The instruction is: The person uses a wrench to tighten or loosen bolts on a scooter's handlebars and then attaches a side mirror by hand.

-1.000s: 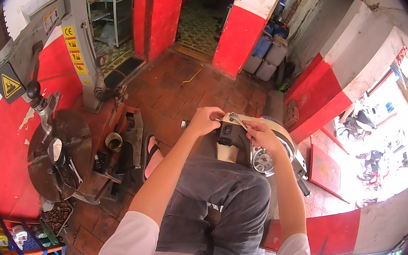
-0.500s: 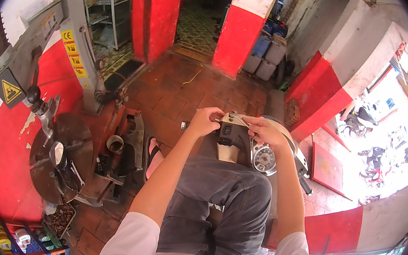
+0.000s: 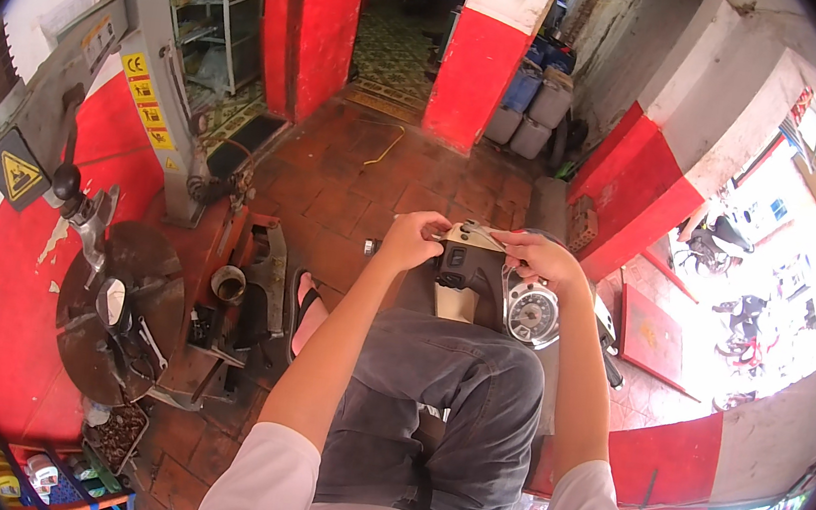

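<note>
1. The left hand has its thumb and fingers curled together at the left end of a cream handlebar cover; whether it pinches anything cannot be told.
2. The right hand bends its fingers inward at the cover's far edge (whatever may lie between the fingertips is too small to make out).
3. The cover sits just past the knees of the grey trousers, with a dark switch block near the left hand.
4. A round dial with a shiny rim lies on the near side of the right hand; a black handle grip sticks out further right.
5. Off to the left, a mirror and a wrench lie on a dark round turntable.
</note>
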`<state>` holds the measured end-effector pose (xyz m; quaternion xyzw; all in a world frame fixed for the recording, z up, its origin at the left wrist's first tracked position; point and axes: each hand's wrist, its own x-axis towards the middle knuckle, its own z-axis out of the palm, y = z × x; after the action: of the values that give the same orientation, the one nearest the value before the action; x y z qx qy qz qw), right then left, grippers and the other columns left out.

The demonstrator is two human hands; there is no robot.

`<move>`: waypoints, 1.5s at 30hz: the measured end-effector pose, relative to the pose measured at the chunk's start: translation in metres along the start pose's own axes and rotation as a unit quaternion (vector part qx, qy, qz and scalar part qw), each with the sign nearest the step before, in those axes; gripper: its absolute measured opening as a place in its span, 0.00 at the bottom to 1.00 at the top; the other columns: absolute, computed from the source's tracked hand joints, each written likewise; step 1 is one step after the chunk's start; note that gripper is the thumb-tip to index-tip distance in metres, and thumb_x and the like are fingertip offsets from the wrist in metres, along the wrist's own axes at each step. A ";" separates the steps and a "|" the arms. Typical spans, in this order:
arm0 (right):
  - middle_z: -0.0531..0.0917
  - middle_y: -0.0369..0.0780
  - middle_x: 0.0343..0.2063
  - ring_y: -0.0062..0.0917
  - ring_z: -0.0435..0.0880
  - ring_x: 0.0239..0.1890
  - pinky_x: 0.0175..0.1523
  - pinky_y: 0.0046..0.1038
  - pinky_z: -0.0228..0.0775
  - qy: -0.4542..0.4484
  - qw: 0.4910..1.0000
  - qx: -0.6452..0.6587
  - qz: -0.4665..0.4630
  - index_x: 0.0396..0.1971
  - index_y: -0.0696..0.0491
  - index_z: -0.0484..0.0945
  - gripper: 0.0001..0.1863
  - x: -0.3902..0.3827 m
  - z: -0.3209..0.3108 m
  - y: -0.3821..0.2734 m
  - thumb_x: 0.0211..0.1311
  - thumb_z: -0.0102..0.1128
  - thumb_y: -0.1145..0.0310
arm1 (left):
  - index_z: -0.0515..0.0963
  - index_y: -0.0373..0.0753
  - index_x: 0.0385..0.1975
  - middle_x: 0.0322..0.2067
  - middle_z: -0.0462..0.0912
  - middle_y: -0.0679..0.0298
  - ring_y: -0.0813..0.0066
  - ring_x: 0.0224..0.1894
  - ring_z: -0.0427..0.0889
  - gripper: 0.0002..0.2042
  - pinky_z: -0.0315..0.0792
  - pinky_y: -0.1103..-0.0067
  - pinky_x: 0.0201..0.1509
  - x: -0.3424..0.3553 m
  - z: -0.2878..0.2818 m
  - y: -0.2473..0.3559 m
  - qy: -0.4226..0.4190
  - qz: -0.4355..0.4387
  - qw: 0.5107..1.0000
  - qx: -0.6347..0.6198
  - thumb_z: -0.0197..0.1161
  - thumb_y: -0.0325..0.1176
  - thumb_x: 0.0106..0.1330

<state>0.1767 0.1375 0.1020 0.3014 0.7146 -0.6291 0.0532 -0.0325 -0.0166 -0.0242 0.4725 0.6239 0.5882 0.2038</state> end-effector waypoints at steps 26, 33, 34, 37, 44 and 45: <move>0.61 0.24 0.19 0.10 0.55 0.19 0.21 0.17 0.47 0.014 0.997 -0.078 0.011 0.69 0.42 0.72 0.25 0.003 -0.007 0.005 0.75 0.48 0.71 | 0.79 0.49 0.62 0.52 0.78 0.66 0.71 0.49 0.81 0.32 0.75 0.77 0.55 0.001 0.004 0.010 -0.081 -0.006 0.993 0.088 0.64 0.28 0.50; 0.63 0.26 0.19 0.11 0.58 0.19 0.22 0.18 0.50 0.078 0.996 -0.035 -0.030 0.68 0.47 0.73 0.26 0.002 0.017 0.025 0.71 0.45 0.73 | 0.82 0.43 0.58 0.38 0.84 0.69 0.84 0.32 0.77 0.18 0.70 0.83 0.36 0.027 0.012 -0.014 -0.061 -0.019 0.993 -0.095 0.63 0.40 0.72; 0.64 0.26 0.19 0.11 0.59 0.19 0.22 0.18 0.51 0.084 0.996 -0.026 -0.029 0.68 0.49 0.73 0.26 -0.001 0.017 0.029 0.70 0.45 0.73 | 0.83 0.43 0.56 0.35 0.86 0.70 0.87 0.29 0.74 0.17 0.69 0.84 0.32 0.029 0.014 -0.012 -0.056 -0.024 0.994 -0.092 0.63 0.42 0.73; 0.64 0.26 0.19 0.12 0.59 0.19 0.22 0.18 0.51 0.082 0.995 -0.041 -0.028 0.67 0.49 0.74 0.26 0.000 0.018 0.027 0.70 0.44 0.74 | 0.85 0.42 0.53 0.32 0.87 0.70 0.88 0.27 0.74 0.15 0.69 0.84 0.30 0.031 0.015 -0.011 -0.042 -0.012 0.998 -0.048 0.65 0.40 0.71; 0.64 0.26 0.19 0.12 0.59 0.19 0.22 0.19 0.51 0.079 0.996 -0.044 -0.008 0.68 0.49 0.72 0.27 0.003 0.016 0.024 0.71 0.45 0.75 | 0.86 0.41 0.51 0.32 0.88 0.70 0.88 0.30 0.77 0.14 0.71 0.85 0.32 0.027 0.016 -0.007 -0.037 -0.014 0.998 -0.047 0.66 0.37 0.70; 0.66 0.27 0.20 0.12 0.59 0.18 0.22 0.19 0.51 0.076 0.997 -0.016 -0.011 0.69 0.50 0.71 0.27 0.004 0.019 0.027 0.71 0.45 0.75 | 0.85 0.40 0.52 0.33 0.88 0.69 0.88 0.32 0.78 0.14 0.71 0.85 0.34 0.027 0.016 -0.009 -0.042 -0.012 0.997 -0.057 0.65 0.36 0.71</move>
<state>0.1815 0.1217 0.0730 0.3396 0.7297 -0.5934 -0.0032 -0.0355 0.0160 -0.0283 0.4772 0.5858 0.5997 0.2634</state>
